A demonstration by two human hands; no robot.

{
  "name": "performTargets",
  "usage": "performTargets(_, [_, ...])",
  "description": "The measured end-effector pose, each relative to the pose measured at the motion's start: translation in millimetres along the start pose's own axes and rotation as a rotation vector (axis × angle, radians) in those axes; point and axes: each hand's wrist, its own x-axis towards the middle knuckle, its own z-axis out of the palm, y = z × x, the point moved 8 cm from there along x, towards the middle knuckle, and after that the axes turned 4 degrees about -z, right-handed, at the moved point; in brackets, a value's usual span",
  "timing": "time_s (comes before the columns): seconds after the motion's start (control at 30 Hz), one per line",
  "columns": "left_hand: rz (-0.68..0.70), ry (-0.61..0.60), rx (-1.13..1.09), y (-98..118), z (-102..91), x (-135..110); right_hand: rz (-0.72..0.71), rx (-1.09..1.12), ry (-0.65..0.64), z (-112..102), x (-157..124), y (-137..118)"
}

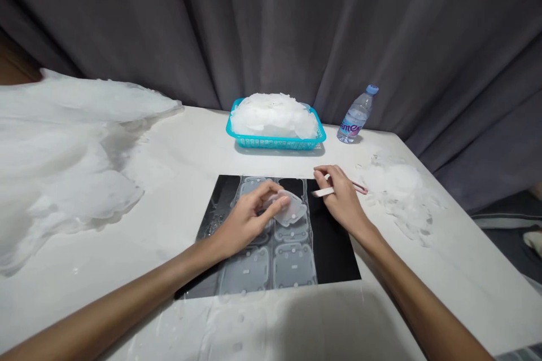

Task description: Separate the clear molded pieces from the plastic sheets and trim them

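Note:
A clear plastic sheet of moulded rounded-square pieces lies over a black mat on the white table. My left hand rests on the sheet, its fingers closed on one loose translucent piece that is lifted at an angle. To the right, my right hand sits on the black mat, closed around a thin pink-and-white tool whose white tip points left toward the loose piece.
A turquoise basket heaped with white translucent pieces stands at the back. A water bottle is right of it. Plastic scraps lie at the right, a big heap of clear sheets at the left. Grey curtain behind.

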Motion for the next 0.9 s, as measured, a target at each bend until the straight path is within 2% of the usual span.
performTargets(0.03, [-0.015,-0.008,-0.055,-1.0,-0.5,2.3,-0.016,0.054,-0.035,-3.4,-1.2,-5.8])
performTargets(0.13, [-0.007,-0.02,-0.136,-0.7,-1.6,3.8,-0.129,0.23,-0.257,1.4,-10.9,-32.6])
performTargets(0.2, [0.012,0.0,-0.16,-0.8,-3.6,2.1,-0.233,0.255,-0.321,3.4,-18.6,-49.9])
performTargets(0.37, [0.04,-0.002,-0.211,1.4,-4.2,-1.1,-0.434,0.134,-0.152,-8.3,-24.1,-67.9])
performTargets(0.6, [0.181,0.003,-0.201,17.8,-8.1,-2.4,-0.567,0.049,-0.033,-23.0,-26.2,-79.0])
performTargets(0.73, [0.214,-0.01,-0.203,15.4,-7.5,-3.9,-0.596,0.028,-0.028,-25.3,-26.9,-83.6])
performTargets(0.9, [0.146,0.016,-0.156,8.0,-8.5,-3.0,-0.588,0.038,-0.069,-19.7,-26.6,-78.9])
